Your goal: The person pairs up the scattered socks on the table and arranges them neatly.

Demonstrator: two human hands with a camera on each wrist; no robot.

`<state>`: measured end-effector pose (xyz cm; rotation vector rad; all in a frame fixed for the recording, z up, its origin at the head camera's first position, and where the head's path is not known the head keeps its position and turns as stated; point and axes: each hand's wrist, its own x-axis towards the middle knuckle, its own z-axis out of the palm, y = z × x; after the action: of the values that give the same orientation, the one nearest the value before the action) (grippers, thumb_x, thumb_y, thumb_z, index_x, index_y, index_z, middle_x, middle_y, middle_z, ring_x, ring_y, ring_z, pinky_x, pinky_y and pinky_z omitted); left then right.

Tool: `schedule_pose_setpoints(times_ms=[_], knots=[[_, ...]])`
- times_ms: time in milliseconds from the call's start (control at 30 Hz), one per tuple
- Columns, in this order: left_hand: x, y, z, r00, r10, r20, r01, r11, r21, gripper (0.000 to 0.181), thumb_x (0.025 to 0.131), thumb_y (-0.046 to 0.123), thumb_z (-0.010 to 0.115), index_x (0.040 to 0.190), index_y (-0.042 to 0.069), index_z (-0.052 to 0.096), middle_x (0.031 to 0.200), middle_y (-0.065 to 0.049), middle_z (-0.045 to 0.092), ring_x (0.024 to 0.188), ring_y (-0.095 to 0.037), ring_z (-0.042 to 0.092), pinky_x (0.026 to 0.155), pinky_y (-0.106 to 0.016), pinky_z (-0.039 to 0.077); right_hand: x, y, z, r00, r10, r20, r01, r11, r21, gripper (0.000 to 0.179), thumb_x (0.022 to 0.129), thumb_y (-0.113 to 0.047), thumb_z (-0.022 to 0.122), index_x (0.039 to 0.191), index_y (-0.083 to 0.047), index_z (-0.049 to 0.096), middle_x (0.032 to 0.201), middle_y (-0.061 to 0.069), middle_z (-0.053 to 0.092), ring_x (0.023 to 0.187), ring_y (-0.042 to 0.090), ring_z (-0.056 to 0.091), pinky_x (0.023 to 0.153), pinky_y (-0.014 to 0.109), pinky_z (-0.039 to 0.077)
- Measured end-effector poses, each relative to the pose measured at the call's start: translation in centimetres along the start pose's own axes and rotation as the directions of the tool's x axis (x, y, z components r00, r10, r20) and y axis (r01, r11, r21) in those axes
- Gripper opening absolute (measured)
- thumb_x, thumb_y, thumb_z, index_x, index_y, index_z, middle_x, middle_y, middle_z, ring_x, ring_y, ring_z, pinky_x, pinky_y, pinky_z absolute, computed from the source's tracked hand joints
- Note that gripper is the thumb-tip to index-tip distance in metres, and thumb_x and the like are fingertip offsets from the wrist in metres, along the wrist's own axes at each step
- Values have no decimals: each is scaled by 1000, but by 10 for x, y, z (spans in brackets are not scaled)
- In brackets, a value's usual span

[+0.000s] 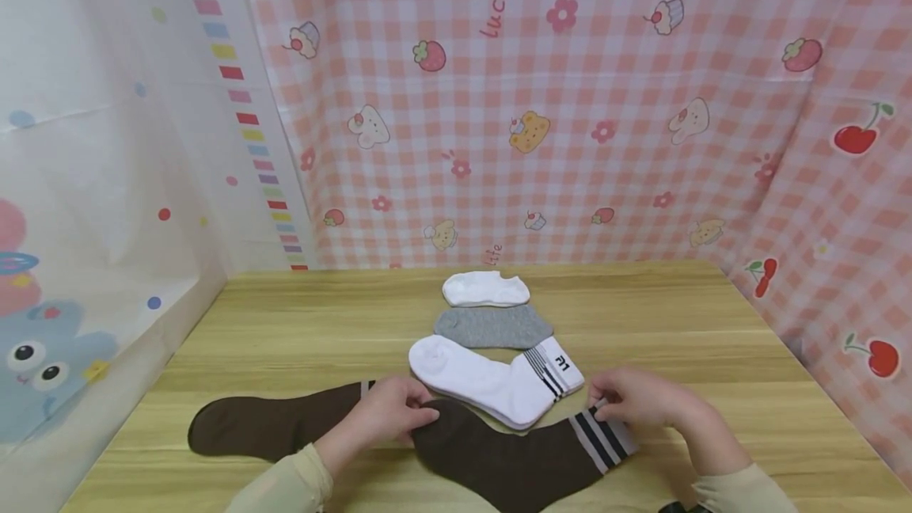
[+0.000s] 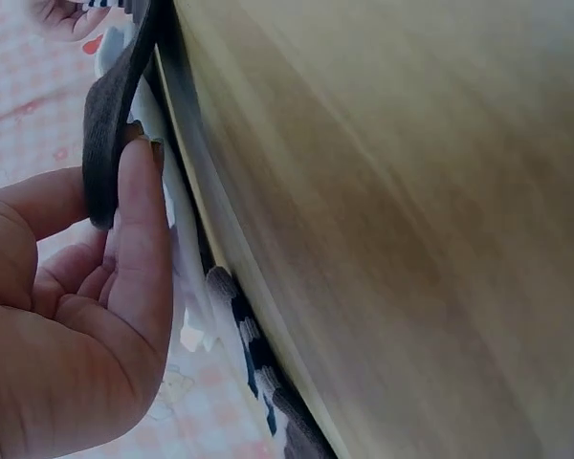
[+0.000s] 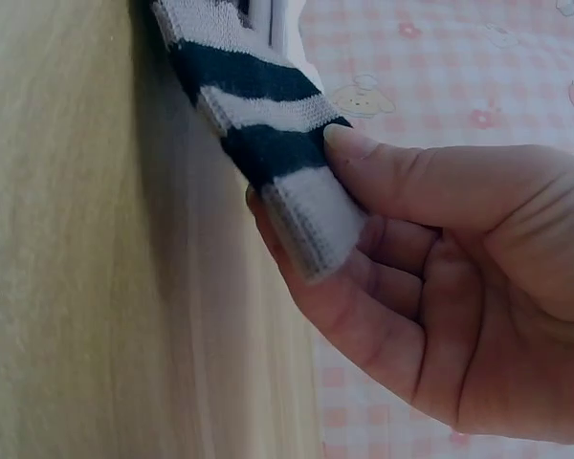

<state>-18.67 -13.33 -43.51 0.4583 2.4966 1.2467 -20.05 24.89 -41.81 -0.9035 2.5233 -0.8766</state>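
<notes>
A dark brown sock point(image 1: 513, 457) with a grey and black striped cuff is stretched between both hands, close to the front of the table. My left hand point(image 1: 383, 412) pinches its toe end between thumb and fingers, as the left wrist view also shows with the sock's dark edge point(image 2: 115, 143). At the other end, my right hand point(image 1: 641, 398) pinches the striped cuff point(image 3: 268, 124). Just behind lies a white crew sock point(image 1: 470, 374) with black stripes. Partly hidden by the left hand, a second dark brown sock point(image 1: 249, 424) lies flat on the left.
Behind the white crew sock, a grey ankle sock point(image 1: 492, 327) and a white low-cut sock point(image 1: 484, 290) lie in a column on the wooden table point(image 1: 712, 323). A pink checked cloth point(image 1: 499, 141) hangs behind. A small black object point(image 1: 673, 507) shows at the front edge.
</notes>
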Motion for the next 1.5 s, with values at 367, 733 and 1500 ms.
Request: schedule_pose_setpoints(times_ms=[367, 733, 1500], knots=[[1, 0, 1, 999, 45, -10, -42, 979, 200, 9, 85, 14, 77, 84, 7, 71, 69, 6, 60, 54, -8, 56, 53, -25, 49, -2, 3, 3, 999, 33, 5, -33, 999, -6, 14, 84, -1, 71, 83, -11, 61, 78, -11, 56, 71, 1, 50, 62, 25, 45], [-1, -1, -4, 998, 44, -38, -32, 960, 279, 10, 84, 14, 77, 88, 9, 70, 77, 5, 65, 70, -9, 58, 65, -29, 49, -4, 7, 3, 998, 55, -24, -55, 998, 19, 11, 85, 0, 69, 86, -9, 64, 81, -8, 61, 74, 3, 54, 65, 26, 48], [-16, 10, -21, 970, 139, -200, -40, 901, 433, 15, 83, 16, 78, 94, 8, 71, 84, 3, 68, 79, -15, 64, 72, -36, 52, 8, -18, -3, 955, -73, -288, 37, 991, -129, 9, 91, -14, 72, 97, -7, 68, 90, -8, 66, 83, 9, 62, 73, 35, 54]])
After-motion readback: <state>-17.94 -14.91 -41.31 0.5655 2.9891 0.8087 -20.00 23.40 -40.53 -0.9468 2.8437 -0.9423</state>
